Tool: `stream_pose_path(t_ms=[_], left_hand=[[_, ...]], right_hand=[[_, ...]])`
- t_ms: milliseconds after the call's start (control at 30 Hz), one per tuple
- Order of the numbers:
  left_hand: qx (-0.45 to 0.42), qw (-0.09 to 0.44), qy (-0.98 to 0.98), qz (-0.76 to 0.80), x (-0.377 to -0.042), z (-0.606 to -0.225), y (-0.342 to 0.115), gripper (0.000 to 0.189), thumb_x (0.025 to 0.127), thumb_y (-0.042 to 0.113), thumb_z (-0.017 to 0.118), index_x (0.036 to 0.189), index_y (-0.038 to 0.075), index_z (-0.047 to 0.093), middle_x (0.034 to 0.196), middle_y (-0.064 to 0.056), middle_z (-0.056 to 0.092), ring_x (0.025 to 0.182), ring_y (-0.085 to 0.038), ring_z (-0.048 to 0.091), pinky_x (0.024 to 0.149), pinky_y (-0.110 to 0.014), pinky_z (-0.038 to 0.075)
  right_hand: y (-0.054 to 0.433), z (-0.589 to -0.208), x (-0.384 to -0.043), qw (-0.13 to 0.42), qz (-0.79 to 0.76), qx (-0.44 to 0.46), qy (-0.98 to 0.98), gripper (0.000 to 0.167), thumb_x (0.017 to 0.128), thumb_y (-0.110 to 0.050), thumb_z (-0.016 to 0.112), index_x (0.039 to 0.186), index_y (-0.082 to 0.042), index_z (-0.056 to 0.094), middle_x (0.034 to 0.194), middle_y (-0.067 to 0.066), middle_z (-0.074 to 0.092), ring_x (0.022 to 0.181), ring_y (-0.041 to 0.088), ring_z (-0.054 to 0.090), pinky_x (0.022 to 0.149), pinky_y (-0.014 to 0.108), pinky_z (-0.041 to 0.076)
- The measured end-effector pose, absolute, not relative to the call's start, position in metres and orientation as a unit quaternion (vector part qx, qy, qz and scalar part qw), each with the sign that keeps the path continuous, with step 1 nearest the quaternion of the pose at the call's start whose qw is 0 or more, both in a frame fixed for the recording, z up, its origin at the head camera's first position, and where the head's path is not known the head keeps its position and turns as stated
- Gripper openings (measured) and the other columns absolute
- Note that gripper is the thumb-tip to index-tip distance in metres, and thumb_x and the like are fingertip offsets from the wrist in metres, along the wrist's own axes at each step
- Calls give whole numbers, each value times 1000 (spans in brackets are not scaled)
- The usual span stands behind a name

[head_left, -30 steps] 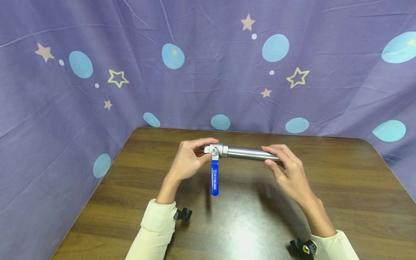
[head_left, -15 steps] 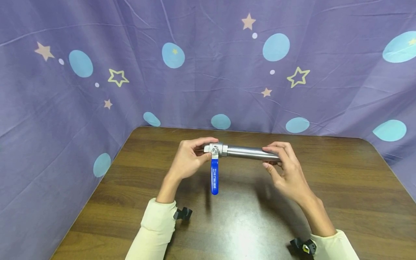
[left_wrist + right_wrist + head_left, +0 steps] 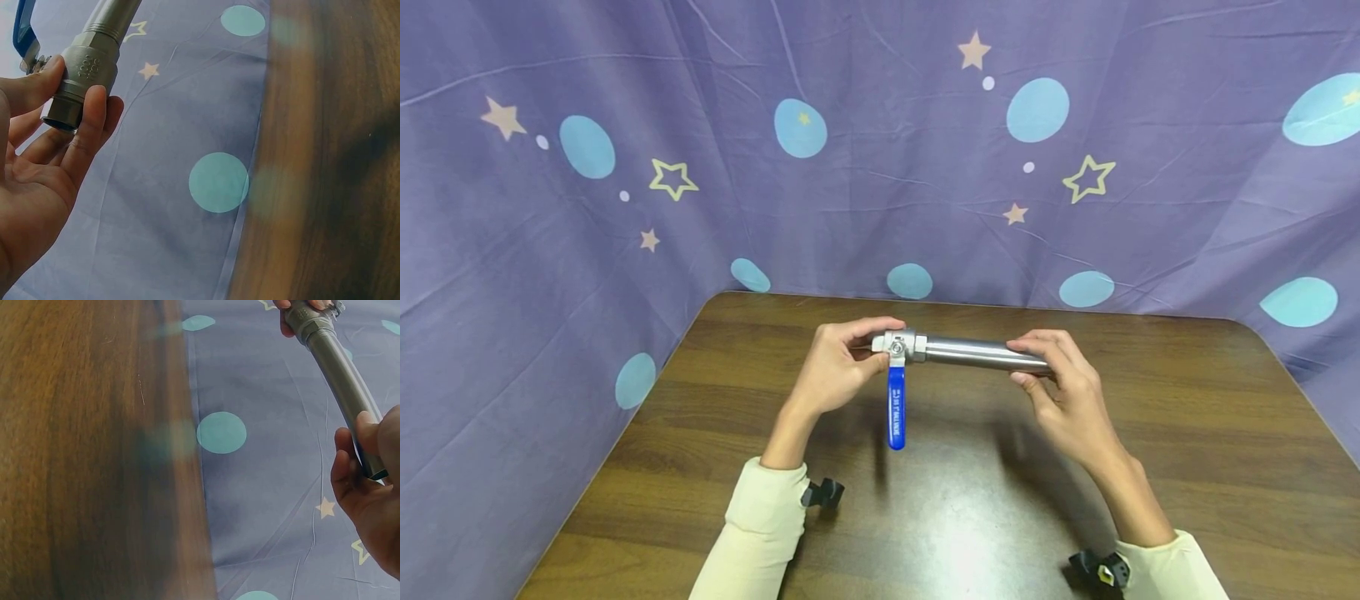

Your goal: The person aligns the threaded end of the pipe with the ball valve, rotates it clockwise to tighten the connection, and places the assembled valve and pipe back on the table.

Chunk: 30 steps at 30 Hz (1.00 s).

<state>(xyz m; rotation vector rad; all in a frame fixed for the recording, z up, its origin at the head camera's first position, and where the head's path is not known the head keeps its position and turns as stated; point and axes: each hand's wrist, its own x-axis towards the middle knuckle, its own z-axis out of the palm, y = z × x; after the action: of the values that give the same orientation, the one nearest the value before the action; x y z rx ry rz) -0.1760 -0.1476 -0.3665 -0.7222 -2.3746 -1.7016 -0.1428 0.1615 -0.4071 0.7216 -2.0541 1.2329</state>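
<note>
A steel ball valve (image 3: 87, 69) with a blue lever handle (image 3: 897, 408) is joined to the left end of a straight metal pipe (image 3: 966, 352). My left hand (image 3: 835, 367) grips the valve body between thumb and fingers, and the valve's open end faces the palm in the left wrist view. The lever points toward me, crosswise to the pipe. My right hand (image 3: 1071, 400) holds the pipe near its far right end, thumb on one side and fingers on the other. In the right wrist view that pipe end (image 3: 375, 470) shows between the fingers. Valve and pipe are held raised over the table, nearly level.
Below is a brown wood-grain table (image 3: 700, 517) with rounded back corners. A purple curtain (image 3: 880, 217) with stars and blue dots hangs behind it and along the left side. Black wrist cameras (image 3: 823, 493) sit at both cuffs.
The right fingers and thumb shift slightly on the pipe: the thumb lifts a little, then sits back against it. The left hand and the valve stay almost still.
</note>
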Motion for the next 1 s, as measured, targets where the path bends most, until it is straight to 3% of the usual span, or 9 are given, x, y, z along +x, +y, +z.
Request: stream_pose_path(t_ms=[233, 467, 633, 800, 1000], left_hand=[[-243, 72, -787, -563, -175, -366, -148, 45, 85, -15, 74, 127, -1, 76, 119, -22, 79, 89, -21, 77, 79, -28, 67], [-244, 73, -788, -561, -175, -365, -148, 46, 84, -15, 75, 127, 0, 76, 119, -22, 79, 89, -25, 77, 79, -43, 68], [-242, 76, -787, -563, -174, -365, -148, 45, 84, -15, 76, 127, -1, 76, 119, -22, 79, 88, -20, 76, 80, -38, 69], [-243, 81, -786, -563, -174, -365, -149, 45, 83, -15, 76, 126, -1, 76, 118, -22, 80, 89, -20, 77, 81, -34, 68], [-245, 84, -785, -562, -174, -365, -149, 45, 83, -16, 76, 126, -1, 77, 118, -22, 80, 89, -18, 76, 81, -34, 68]], right_hand=[[162, -406, -142, 315, 460, 267, -786, 48, 82, 21, 77, 126, 2, 74, 119, 18, 70, 106, -3, 63, 89, 5, 54], [164, -407, -142, 306, 450, 261, -798, 45, 86, 14, 77, 129, 1, 73, 121, 17, 70, 101, -2, 61, 84, 4, 51], [163, -406, -140, 294, 442, 268, -804, 49, 86, 14, 78, 133, -2, 71, 127, 15, 66, 99, 1, 58, 77, 6, 48], [163, -406, -138, 267, 454, 290, -799, 56, 84, 18, 79, 136, -1, 69, 135, 16, 60, 104, 5, 60, 81, 5, 52], [162, -407, -141, 292, 445, 299, -792, 57, 81, 24, 77, 132, -1, 71, 132, 16, 62, 108, 3, 59, 83, 5, 52]])
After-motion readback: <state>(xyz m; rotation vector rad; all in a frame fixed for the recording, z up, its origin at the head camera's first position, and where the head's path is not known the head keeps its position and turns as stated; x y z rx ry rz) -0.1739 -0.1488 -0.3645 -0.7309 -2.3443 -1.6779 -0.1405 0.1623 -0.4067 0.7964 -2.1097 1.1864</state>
